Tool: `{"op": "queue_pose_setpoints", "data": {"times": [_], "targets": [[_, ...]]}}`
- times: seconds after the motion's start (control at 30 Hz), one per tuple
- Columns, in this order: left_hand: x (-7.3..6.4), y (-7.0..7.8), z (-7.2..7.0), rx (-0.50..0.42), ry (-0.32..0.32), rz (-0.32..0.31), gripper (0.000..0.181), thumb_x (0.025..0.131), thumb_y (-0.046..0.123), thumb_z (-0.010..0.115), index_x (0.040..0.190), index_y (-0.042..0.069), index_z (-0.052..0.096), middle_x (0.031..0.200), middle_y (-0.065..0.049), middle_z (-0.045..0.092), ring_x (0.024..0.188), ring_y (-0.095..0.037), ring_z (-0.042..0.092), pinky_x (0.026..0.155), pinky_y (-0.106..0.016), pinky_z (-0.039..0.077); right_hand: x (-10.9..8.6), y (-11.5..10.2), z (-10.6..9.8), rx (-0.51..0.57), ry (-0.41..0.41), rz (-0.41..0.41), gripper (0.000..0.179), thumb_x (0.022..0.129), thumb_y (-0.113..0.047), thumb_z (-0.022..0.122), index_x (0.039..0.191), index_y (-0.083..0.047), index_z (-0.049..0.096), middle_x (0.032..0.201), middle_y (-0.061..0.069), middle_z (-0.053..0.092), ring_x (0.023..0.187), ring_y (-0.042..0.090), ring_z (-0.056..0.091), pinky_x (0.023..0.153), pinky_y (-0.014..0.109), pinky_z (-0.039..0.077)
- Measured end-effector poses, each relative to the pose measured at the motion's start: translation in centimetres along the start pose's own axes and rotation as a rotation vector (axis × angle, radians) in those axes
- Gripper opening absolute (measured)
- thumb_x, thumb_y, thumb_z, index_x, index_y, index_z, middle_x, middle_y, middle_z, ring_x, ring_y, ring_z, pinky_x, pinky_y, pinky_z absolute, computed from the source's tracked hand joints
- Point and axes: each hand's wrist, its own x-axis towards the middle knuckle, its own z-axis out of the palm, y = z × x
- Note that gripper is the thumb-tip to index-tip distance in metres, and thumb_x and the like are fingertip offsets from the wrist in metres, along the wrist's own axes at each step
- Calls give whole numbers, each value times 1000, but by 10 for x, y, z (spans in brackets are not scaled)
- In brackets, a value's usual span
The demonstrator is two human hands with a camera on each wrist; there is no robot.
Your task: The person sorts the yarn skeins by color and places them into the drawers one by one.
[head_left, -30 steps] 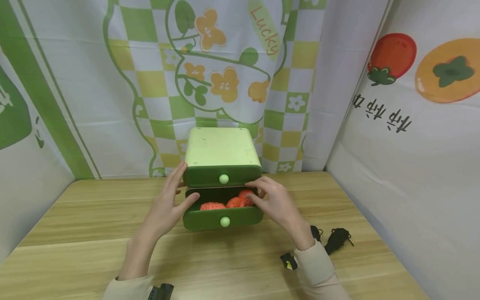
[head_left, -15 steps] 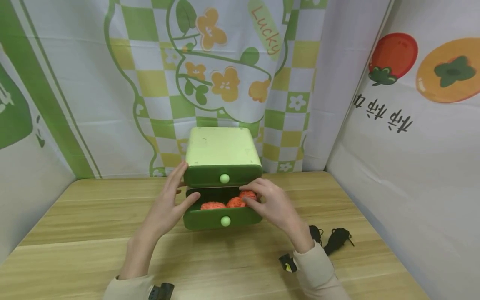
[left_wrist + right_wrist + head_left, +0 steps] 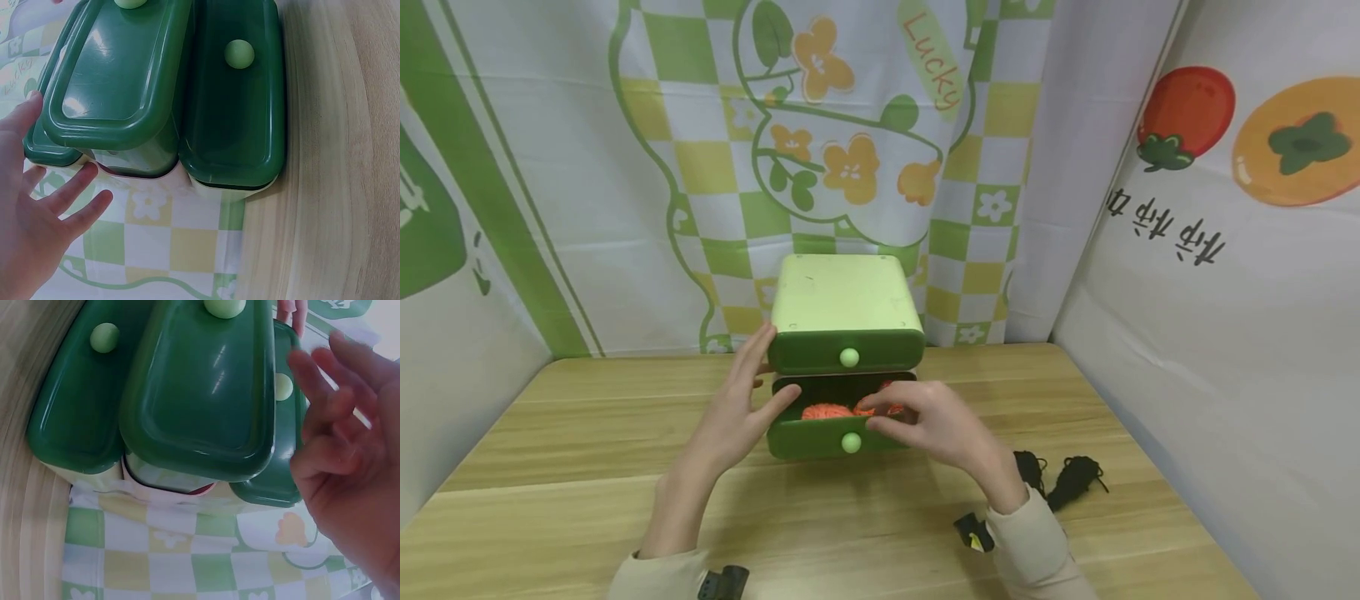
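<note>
A small light-green cabinet (image 3: 846,292) with dark-green drawer fronts stands at the back of the table. Its middle drawer (image 3: 812,439) is pulled out and holds orange-red yarn balls (image 3: 826,411). My left hand (image 3: 726,421) is at the cabinet's left side, fingertips by the edge of the upper drawer (image 3: 808,354), thumb over the pulled-out drawer's left corner. Over that drawer's right part is my right hand (image 3: 943,423), fingers bent above the yarn and thumb before the front. In the right wrist view nothing shows between its fingers; part of the yarn is hidden behind them.
Black cord bundles (image 3: 1076,481) lie on the wooden table (image 3: 580,450) beyond the right forearm. A lower drawer (image 3: 237,119) is shut beneath the pulled-out one. A patterned curtain (image 3: 715,192) hangs close behind the cabinet.
My right hand has moved down and left, from the drawer's right end to over its front rim, covering more of the yarn. The left hand has stayed in place.
</note>
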Motion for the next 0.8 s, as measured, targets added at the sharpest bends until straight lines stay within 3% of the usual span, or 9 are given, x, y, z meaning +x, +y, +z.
{"op": "queue_pose_setpoints", "data": {"times": [0.2, 0.43, 0.57, 0.63, 0.8], "targets": [[0, -1, 1, -2, -2, -7, 82, 99, 42, 60, 160, 36, 6, 168, 6, 6, 132, -35, 48, 107, -60, 42, -1, -1, -2, 83, -199, 46, 22, 95, -27, 68, 114, -19, 74, 100, -11, 73, 58, 2, 48, 58, 14, 46], [0, -1, 1, -4, -2, -6, 81, 99, 42, 59, 160, 37, 6, 168, 6, 6, 133, -36, 47, 107, -60, 42, -3, 0, -2, 228, -432, 210, 27, 97, -32, 65, 122, -24, 70, 105, -10, 73, 44, 6, 57, 54, 23, 55], [0, -1, 1, -5, -1, -7, 81, 99, 42, 59, 160, 37, 6, 168, 6, 6, 132, -36, 47, 107, -60, 42, -5, 3, 1, 310, -554, 301, 37, 95, -32, 67, 132, -29, 63, 117, -8, 69, 56, 9, 66, 55, 26, 57], [0, -1, 1, -8, -2, -7, 81, 99, 42, 60, 160, 37, 6, 168, 6, 6, 133, -36, 47, 107, -60, 42, -6, 5, 3, 330, -597, 305, 45, 95, -33, 68, 139, -31, 58, 126, -6, 66, 67, 5, 67, 54, 27, 58], [0, -2, 1, -10, -2, -2, 82, 99, 40, 60, 160, 36, 6, 168, 5, 6, 132, -36, 47, 107, -60, 42, -6, 8, 6, 373, -643, 286, 58, 96, -34, 66, 149, -38, 43, 145, -1, 54, 69, 7, 67, 55, 39, 59]]}}
